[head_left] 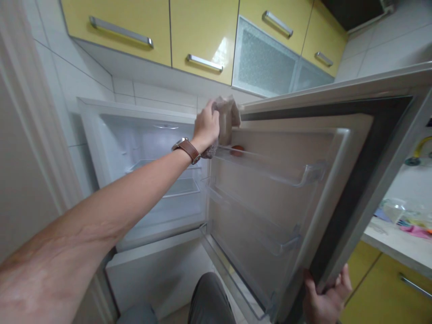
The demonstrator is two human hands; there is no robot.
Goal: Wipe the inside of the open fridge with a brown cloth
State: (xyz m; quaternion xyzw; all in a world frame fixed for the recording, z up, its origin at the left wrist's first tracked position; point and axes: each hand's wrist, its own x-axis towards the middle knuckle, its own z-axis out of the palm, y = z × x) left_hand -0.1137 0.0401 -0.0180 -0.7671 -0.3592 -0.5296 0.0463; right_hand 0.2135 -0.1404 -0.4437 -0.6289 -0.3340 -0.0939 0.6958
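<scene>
I am looking into a small kitchen with white wall tiles and glossy yellow wall cabinets (202, 31) carrying brushed metal bar handles; two of the doors are frosted glass. Below them stands a white fridge (145, 180) with bare glass shelves, its door (337, 148) swung wide towards me. My left hand (205, 127), a brown leather watch (186, 149) on the wrist, is clenched around a crumpled greyish cloth (227, 118) and presses it against the top inner corner of the door, just above the uppermost clear plastic door shelf (270, 168). Something small and reddish (237, 150) sits in that shelf; I cannot tell what. My right hand (326, 299) grips the door's lower outer edge, fingers wrapped round it, which I judge steadies the door against the cloth's push. A cluttered countertop (398, 243) shows beyond.
</scene>
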